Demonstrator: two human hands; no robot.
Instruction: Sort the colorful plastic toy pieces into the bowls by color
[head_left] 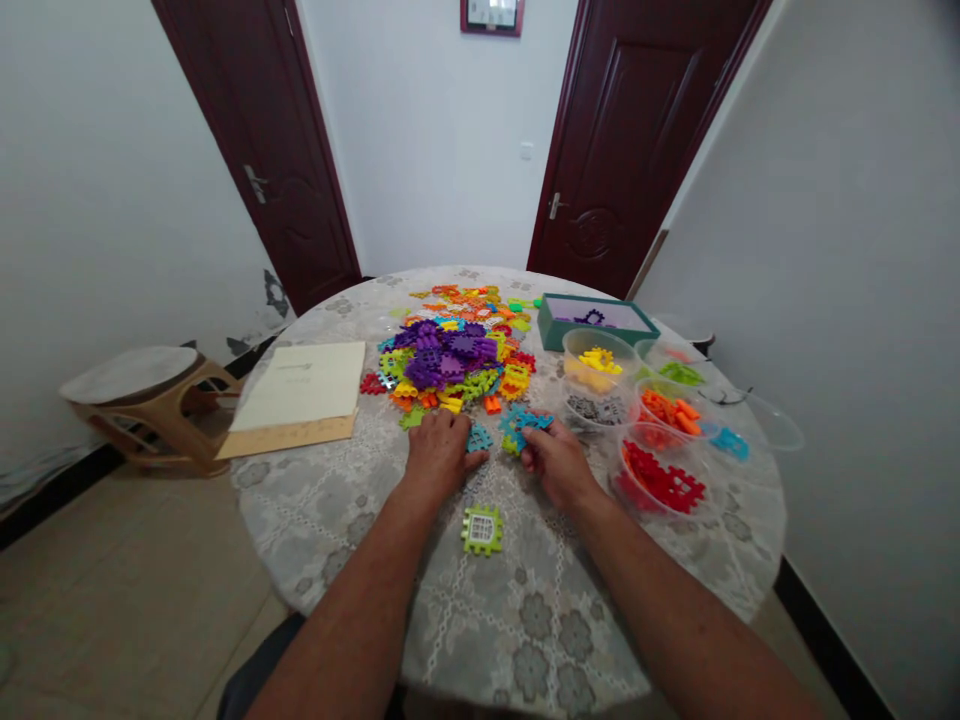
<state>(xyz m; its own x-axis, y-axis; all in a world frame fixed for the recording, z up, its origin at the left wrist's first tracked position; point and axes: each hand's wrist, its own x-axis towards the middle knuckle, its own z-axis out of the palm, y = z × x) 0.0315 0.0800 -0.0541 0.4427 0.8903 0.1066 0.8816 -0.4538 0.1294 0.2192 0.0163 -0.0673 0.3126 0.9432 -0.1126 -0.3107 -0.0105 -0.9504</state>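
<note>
My right hand [559,462] is closed around a few blue toothed plastic building pieces [529,420], held just above the table with a lime-green edge showing beneath them. My left hand [441,448] rests at the near edge of the pile, fingers curled down. A blue-grey toothed piece [478,437] sits between its thumb and index finger; the fingertips are partly hidden. In front of both hands is the large heap of mixed building pieces [450,355], purple on top. A lime-green square piece [482,530] with a black-and-white printed centre lies between my forearms.
To the right stand clear bowls of yellow [596,362], grey [596,408], orange [675,412] and red pieces [664,475]. Behind them is a green box [551,330] with purple pieces. A paper sheet [300,385] lies left on the round table; a stool [150,400] stands beyond.
</note>
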